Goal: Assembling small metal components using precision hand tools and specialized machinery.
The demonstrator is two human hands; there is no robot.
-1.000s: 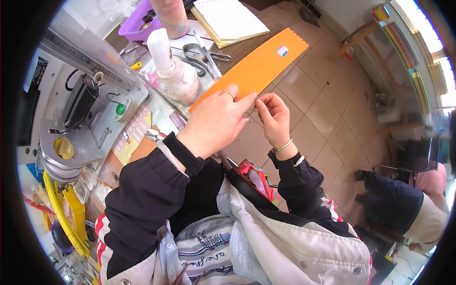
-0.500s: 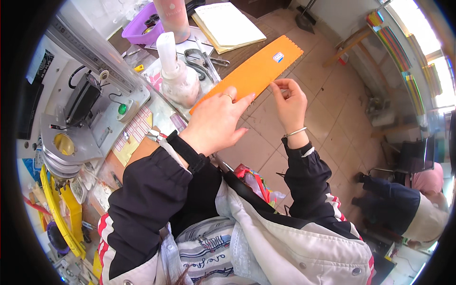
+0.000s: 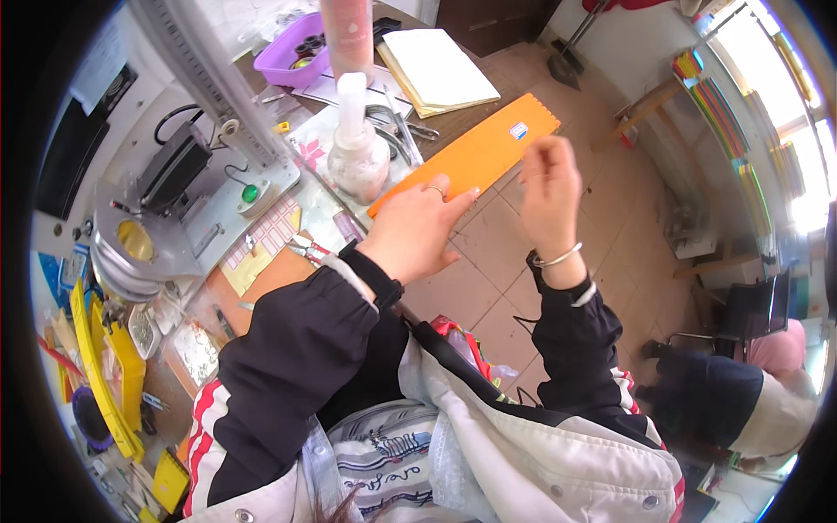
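Observation:
A long flat orange strip (image 3: 488, 148) with a small sticker lies slanted over the bench edge, above the tiled floor. My left hand (image 3: 417, 234) holds its near end, palm down, fingers together, a ring on one finger. My right hand (image 3: 547, 187), with a bracelet on the wrist, is raised just right of the strip's far half. Its fingers are curled together and nothing shows between them. Both sleeves are black.
A white bottle (image 3: 353, 148) stands just left of the strip, with scissors (image 3: 403, 129) beside it. Behind are a pale notepad (image 3: 440, 70), a purple tray (image 3: 292, 57) and a pink cylinder (image 3: 349, 35). A grey machine (image 3: 166, 192) is at left. Another person (image 3: 750, 392) sits at lower right.
My right hand slid along the strip toward its far end, then lifted off to the right. My left hand stayed on the near end.

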